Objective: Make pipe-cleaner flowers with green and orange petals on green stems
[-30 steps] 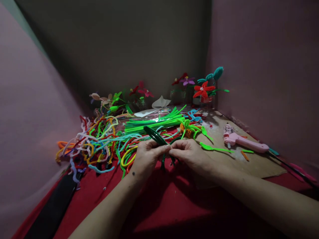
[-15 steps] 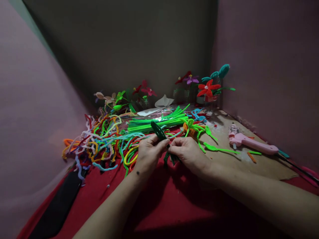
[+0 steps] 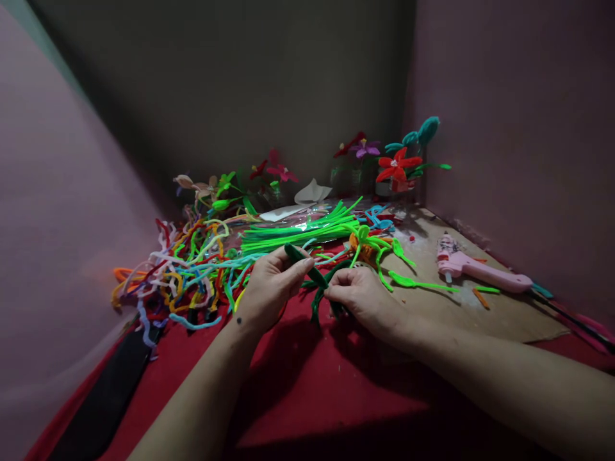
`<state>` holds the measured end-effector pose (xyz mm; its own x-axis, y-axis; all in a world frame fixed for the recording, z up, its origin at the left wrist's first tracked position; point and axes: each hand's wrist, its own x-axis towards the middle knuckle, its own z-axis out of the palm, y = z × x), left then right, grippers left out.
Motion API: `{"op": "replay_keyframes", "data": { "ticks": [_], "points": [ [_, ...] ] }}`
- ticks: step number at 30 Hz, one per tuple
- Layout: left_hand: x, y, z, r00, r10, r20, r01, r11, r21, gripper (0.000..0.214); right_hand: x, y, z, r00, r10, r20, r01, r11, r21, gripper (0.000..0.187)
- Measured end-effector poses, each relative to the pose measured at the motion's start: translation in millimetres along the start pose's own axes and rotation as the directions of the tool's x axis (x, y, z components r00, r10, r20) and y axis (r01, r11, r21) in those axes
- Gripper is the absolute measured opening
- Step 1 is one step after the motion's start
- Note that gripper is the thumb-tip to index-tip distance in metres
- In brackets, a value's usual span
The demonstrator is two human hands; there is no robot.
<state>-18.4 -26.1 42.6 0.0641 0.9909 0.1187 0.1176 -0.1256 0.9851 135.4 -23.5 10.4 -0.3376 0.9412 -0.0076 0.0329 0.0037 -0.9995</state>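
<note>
Dark green pipe cleaners [image 3: 317, 276], bent into a narrow leaf-like loop with loose ends, are held up between both hands above the red cloth. My left hand [image 3: 275, 282] pinches the upper, looped end between thumb and fingers. Closed on the lower part, my right hand [image 3: 358, 293] grips where the strands meet, and several dark green ends hang below and behind its fingers. Just beyond the hands lies a bundle of bright green pipe cleaners [image 3: 302, 232] on clear plastic wrapping.
A tangled heap of coloured pipe cleaners [image 3: 192, 269] spreads on the left, beside a black flat object [image 3: 108, 397]. On the right, a pink glue gun [image 3: 473, 269] rests on cardboard [image 3: 432, 320]. Pipe-cleaner flowers [image 3: 398, 166] stand at the back. Red cloth [image 3: 327, 397] covers the table.
My left hand has moved left and slightly down, away from my right hand, along the dark green loop. More of the dark green strands shows between the hands. The view has shifted slightly.
</note>
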Motion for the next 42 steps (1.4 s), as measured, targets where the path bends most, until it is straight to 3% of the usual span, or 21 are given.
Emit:
{"op": "replay_keyframes", "data": {
  "ticks": [6, 11, 17, 22, 27, 28, 30, 32, 34, 37, 42],
  "points": [
    [4, -7, -6.6, 0.99, 0.113, -0.09, -0.087, 0.964, 0.252, 0.019, -3, -9, 0, 0.999, 0.033, -0.001, -0.033, 0.998, -0.052, 0.016],
    [4, -9, -3.8, 0.942, 0.285, -0.18, -0.156, 0.842, 0.517, 0.016, -4, -7, 0, 0.999, -0.005, 0.039, 0.006, 0.999, -0.036, 0.016],
    [5, -9, 0.1, 0.901, 0.35, -0.256, -0.146, 0.8, 0.582, 0.021, -4, -4, 0, 0.999, -0.028, 0.034, 0.03, 0.998, -0.049, 0.016],
    [6, -9, -2.8, 0.906, 0.318, -0.278, -0.133, 0.839, 0.527, 0.022, -5, -6, -1, 0.999, -0.018, 0.044, 0.019, 0.999, -0.034, 0.016],
    [6, -13, -4.5, 0.802, 0.56, -0.206, -0.216, 0.595, 0.774, 0.016, -6, -8, 0, 0.998, 0.034, 0.051, -0.034, 0.999, 0.005, 0.016],
    [7, -13, -4.9, 0.807, 0.551, -0.212, -0.211, 0.605, 0.768, 0.016, -5, -8, 0, 0.999, 0.03, 0.044, -0.03, 1.0, 0.006, 0.016],
    [9, -12, -6.0, 0.849, 0.455, -0.269, -0.175, 0.723, 0.669, 0.018, -5, -7, -1, 0.999, 0.02, 0.025, -0.021, 1.0, 0.005, 0.015],
    [11, -10, -7.4, 0.903, 0.287, -0.32, -0.122, 0.885, 0.449, 0.019, -5, -5, -2, 1.0, 0.019, 0.01, -0.019, 1.0, 0.011, 0.015],
    [11, -7, -8.6, 0.944, 0.13, -0.302, -0.074, 0.979, 0.19, 0.024, -4, -3, -4, 1.0, 0.015, -0.001, -0.015, 1.0, 0.017, 0.015],
    [9, -5, -7.8, 0.986, 0.001, -0.165, -0.005, 1.0, -0.019, 0.029, -1, 0, -6, 1.0, -0.011, -0.021, 0.012, 0.999, 0.031, 0.016],
    [2, -11, 6.2, 0.992, -0.115, 0.054, 0.11, 0.991, 0.081, 0.03, 2, 7, -7, 0.999, -0.035, -0.034, 0.036, 0.998, 0.045, 0.013]
  ]
}}
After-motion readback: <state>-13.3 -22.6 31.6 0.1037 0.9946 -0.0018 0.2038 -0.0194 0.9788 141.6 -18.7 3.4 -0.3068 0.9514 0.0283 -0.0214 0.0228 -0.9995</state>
